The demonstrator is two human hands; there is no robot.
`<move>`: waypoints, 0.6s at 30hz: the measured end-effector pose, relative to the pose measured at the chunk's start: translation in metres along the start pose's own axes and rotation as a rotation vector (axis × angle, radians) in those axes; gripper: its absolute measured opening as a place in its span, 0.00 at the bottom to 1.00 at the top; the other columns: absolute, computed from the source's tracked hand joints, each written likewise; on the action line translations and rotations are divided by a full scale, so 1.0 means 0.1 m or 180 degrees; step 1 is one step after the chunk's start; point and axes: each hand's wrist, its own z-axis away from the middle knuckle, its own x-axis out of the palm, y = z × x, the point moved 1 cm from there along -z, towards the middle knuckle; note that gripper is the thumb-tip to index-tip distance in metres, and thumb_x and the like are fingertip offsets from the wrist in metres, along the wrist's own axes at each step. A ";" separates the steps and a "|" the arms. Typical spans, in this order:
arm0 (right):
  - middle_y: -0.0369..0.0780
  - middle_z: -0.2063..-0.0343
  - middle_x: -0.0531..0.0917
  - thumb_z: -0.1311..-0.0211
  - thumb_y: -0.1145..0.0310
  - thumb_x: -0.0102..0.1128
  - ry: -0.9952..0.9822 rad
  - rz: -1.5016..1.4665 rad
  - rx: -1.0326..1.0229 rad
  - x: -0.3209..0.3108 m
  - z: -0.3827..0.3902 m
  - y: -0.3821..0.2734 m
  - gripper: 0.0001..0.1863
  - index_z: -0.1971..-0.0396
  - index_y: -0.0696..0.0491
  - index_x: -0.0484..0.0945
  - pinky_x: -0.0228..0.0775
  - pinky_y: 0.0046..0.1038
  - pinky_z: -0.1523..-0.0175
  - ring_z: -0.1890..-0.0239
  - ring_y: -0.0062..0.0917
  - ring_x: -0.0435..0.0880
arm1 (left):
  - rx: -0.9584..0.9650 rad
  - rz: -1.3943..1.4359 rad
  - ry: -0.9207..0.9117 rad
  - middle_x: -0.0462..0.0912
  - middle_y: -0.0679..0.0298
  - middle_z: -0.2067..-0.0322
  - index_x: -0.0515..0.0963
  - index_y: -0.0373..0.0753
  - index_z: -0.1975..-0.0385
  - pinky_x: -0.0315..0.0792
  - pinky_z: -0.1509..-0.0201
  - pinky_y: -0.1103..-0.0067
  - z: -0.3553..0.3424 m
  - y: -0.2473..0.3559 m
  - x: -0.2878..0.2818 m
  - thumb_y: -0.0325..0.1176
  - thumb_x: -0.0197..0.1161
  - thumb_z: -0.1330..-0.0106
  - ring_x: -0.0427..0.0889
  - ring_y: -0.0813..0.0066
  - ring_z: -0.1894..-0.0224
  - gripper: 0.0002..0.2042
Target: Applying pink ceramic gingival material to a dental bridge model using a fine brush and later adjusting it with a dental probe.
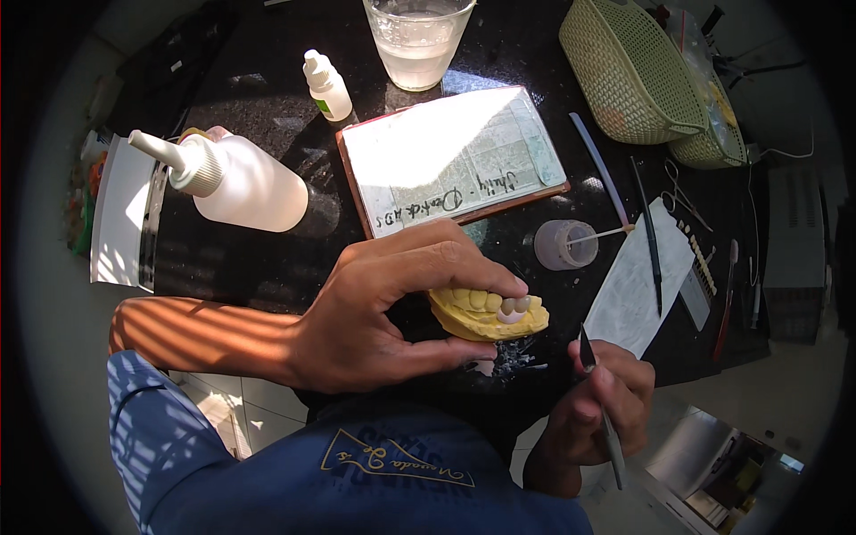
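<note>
A yellow dental cast [486,315] with white teeth set in its front rests at the near edge of a black worktop [267,98]. My left hand [383,308] is wrapped over the cast, fingers on top and thumb beneath, holding it. To its right, my right hand [597,410] grips a thin metal instrument [599,401] like a pen, with its dark tip pointing up a short way from the cast. White crumbs lie on the worktop just under the cast.
On the worktop stand a white squeeze bottle [236,183], a small dropper bottle [326,86], a clear cup of cloudy liquid [417,40], a glass slab on a tray [455,156], a small lidded jar [563,243], a white paper sheet [637,281], hand tools and two woven baskets [629,71].
</note>
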 end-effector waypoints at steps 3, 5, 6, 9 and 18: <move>0.45 0.72 0.76 0.44 0.66 0.58 -0.0264 -0.0172 0.0024 0.03 -0.08 -0.04 0.12 0.64 0.57 0.73 0.75 0.32 0.61 0.67 0.34 0.81 | 0.0058 -0.0092 -0.0023 0.82 0.60 0.68 0.79 0.33 0.63 0.73 0.63 0.82 -0.01 0.02 0.00 0.26 0.76 0.62 0.79 0.75 0.66 0.21; 0.44 0.71 0.78 0.53 0.74 0.64 -0.0094 -0.0441 0.0101 0.12 -0.10 -0.06 0.13 0.66 0.56 0.72 0.77 0.38 0.55 0.64 0.36 0.82 | 0.0053 -0.0125 -0.0004 0.82 0.61 0.69 0.80 0.33 0.63 0.73 0.64 0.82 0.00 0.02 0.00 0.26 0.76 0.62 0.79 0.75 0.67 0.21; 0.44 0.71 0.78 0.53 0.74 0.64 -0.0099 -0.0451 0.0111 0.14 -0.12 -0.05 0.13 0.66 0.56 0.72 0.77 0.38 0.55 0.64 0.36 0.82 | 0.0058 -0.0155 0.0017 0.82 0.61 0.70 0.80 0.33 0.63 0.73 0.64 0.82 0.01 0.03 0.01 0.26 0.76 0.62 0.79 0.75 0.67 0.21; 0.44 0.71 0.78 0.53 0.75 0.63 -0.0313 -0.0393 -0.0010 0.17 -0.16 -0.02 0.13 0.66 0.55 0.72 0.77 0.39 0.54 0.64 0.37 0.82 | 0.0075 -0.0282 0.0009 0.82 0.61 0.70 0.80 0.34 0.64 0.73 0.66 0.82 0.01 0.02 0.00 0.26 0.76 0.63 0.79 0.76 0.68 0.22; 0.43 0.71 0.78 0.53 0.77 0.62 -0.0196 -0.0449 0.0288 0.19 -0.17 -0.02 0.13 0.65 0.55 0.71 0.75 0.41 0.52 0.62 0.39 0.82 | 0.0200 -0.0375 0.0023 0.81 0.60 0.71 0.78 0.33 0.66 0.72 0.67 0.82 -0.01 0.01 0.02 0.27 0.78 0.64 0.79 0.75 0.70 0.21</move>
